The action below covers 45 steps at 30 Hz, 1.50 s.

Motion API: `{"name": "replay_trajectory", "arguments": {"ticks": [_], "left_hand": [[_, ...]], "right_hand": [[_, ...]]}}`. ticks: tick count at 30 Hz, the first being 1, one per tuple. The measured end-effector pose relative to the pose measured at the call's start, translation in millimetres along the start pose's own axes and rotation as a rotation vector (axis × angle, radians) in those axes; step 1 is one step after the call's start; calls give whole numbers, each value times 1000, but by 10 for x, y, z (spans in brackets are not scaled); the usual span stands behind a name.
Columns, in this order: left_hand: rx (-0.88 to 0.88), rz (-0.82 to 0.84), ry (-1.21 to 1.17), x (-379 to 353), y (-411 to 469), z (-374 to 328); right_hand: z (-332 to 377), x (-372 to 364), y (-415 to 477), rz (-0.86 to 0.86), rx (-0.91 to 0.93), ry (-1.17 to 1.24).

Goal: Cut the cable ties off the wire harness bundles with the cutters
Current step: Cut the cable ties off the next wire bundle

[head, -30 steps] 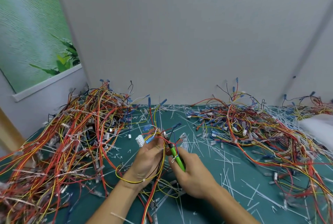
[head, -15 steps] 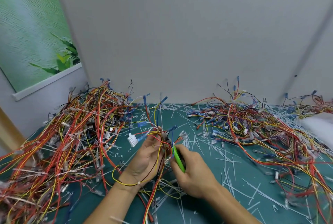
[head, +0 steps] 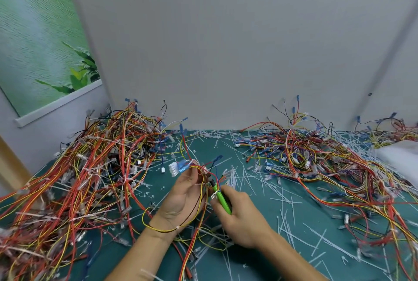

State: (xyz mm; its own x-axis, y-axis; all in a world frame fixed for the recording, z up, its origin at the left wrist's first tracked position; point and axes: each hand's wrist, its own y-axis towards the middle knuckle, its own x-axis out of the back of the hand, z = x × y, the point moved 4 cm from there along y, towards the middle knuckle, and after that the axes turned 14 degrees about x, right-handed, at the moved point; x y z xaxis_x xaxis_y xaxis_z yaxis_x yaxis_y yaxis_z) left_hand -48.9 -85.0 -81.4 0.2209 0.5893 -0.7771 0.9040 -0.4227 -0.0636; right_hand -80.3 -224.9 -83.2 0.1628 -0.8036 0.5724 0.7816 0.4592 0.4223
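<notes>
Where a grey wall [head: 226, 43] meets the teal counter [head: 260, 181], tangled wire piles [head: 79, 179] flank strewn white tie offcuts [head: 291, 203]. At the centre, the grip of the left hand [head: 181, 199] pinches a harness [head: 199, 172] of red, yellow and blue wires with a white connector [head: 173, 167]. The grip of the right hand [head: 242, 219] curls round green-handled cutters [head: 222, 200], their tip among its wires.

I see bright green handles on the cutters [head: 222, 201], black at the nose. On the harness [head: 200, 169]: yellow, red and brown wires, white connector [head: 173, 168], blue sleeve [head: 183, 166]. The left pile [head: 90, 167] is mostly red-orange with yellow; the right pile [head: 316, 158] is red, yellow, blue flecks. Dark teal mat [head: 282, 212], white tie offcuts [head: 239, 179]. Plain grey far wall [head: 226, 43]; green poster [head: 34, 43] on the left, leaf print.
</notes>
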Motion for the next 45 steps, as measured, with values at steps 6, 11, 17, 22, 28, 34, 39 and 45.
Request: {"name": "replay_trajectory", "arguments": {"ticks": [6, 11, 17, 22, 28, 34, 39, 45], "left_hand": [[-60, -154, 118, 111, 51, 7], [-191, -334, 236, 199, 95, 24], [-291, -438, 268, 210, 96, -3], [-284, -457, 277, 219, 85, -17], [-282, -455, 274, 234, 93, -10], [-263, -445, 305, 282, 105, 6], [-259, -443, 319, 309, 116, 16], [-279, -430, 322, 328, 128, 12]], "right_hand": [[-47, -72, 0, 12, -129, 278], [-78, -108, -12, 23, -222, 420], [-84, -74, -1, 76, -208, 401], [-97, -68, -6, 96, -197, 350], [-116, -42, 4, 101, -231, 322], [-76, -43, 3, 145, -272, 433], [-64, -46, -6, 146, -301, 503], [-75, -57, 3, 139, -302, 492]]}}
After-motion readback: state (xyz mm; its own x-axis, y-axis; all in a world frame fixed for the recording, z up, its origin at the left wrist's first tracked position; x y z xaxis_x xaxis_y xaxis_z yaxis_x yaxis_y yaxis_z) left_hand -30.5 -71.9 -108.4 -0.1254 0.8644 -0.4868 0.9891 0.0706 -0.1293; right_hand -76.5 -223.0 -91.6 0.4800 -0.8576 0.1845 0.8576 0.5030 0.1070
